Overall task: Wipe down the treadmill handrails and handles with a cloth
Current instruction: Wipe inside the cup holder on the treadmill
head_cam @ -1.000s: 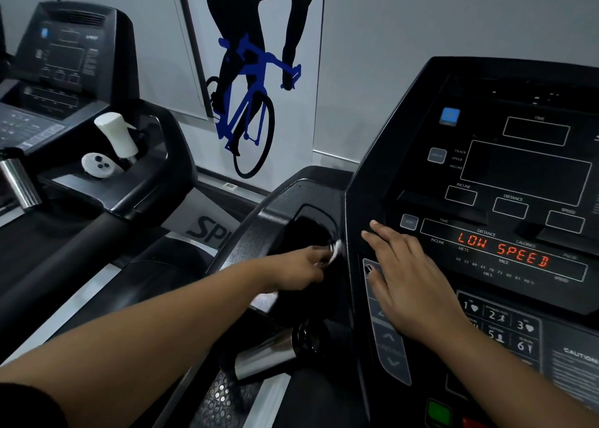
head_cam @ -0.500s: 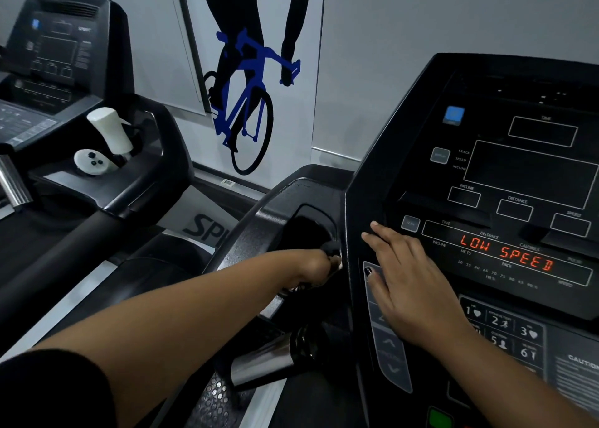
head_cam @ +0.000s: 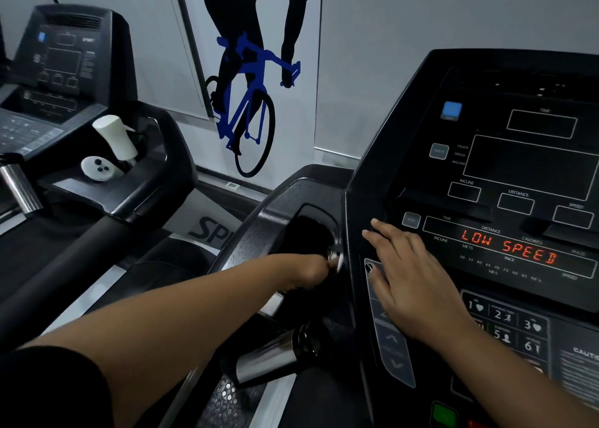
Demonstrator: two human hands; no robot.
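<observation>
A small scrap of white cloth (head_cam: 338, 261) peeks out from the front of the person's left hand (head_cam: 309, 273), whose fingers are curled tightly around it. Most of the cloth is hidden inside the fist. The hand and cloth are pressed at the near rim of a dark, deep cup pocket (head_cam: 311, 230) in the black treadmill frame, just left of the console's side edge.

Just to the right of that hand, the right hand (head_cam: 411, 282) lies flat on the console (head_cam: 534, 168), fingers straight and slightly spread, holding nothing. Its fingertips point up and to the left, and the thumb rests on the top of a grey strip of arrow buttons (head_cam: 393, 353). Beyond its knuckles, a red display (head_cam: 509, 248) reads "LOW SPEED". By its wrist sits a number keypad (head_cam: 505, 320), with a green button (head_cam: 444, 413) lower down.

Below the left forearm, a chrome handle grip (head_cam: 269, 359) juts out from the frame.

Far to the left of both hands stands a second treadmill (head_cam: 64, 71). Its tray holds a white spray bottle (head_cam: 115, 136), leaning, and a round white controller (head_cam: 95, 168) just beside it. On the wall ahead is a black cyclist silhouette on a blue bicycle (head_cam: 249, 81).
</observation>
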